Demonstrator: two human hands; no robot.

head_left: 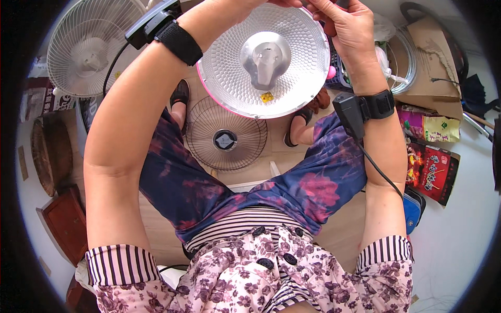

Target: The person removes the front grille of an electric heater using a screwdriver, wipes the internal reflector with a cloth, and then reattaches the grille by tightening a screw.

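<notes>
In front of me a round reflector heater dish (219, 62) faces up, with dimpled silver metal, a pink rim and a yellow sticker. A domed metal piece (266, 57) sits at its centre. Both hands are at the dish's far edge. My right hand (347, 23) is closed, thumb and fingers pinched together; what lies between them is too small to make out. My left hand (245, 4) is mostly cut off by the upper edge, with only some fingers showing close to the right fingertips. On the floor between my feet lies a round wire guard (225, 140).
A white caged fan (91, 57) stands at the far left. Along the left are a round wooden piece (51, 151) and a reddish-brown wooden box (65, 224). Cardboard (430, 57), coiled wire (404, 62), a red packet (433, 169) and a blue case (412, 208) line the right.
</notes>
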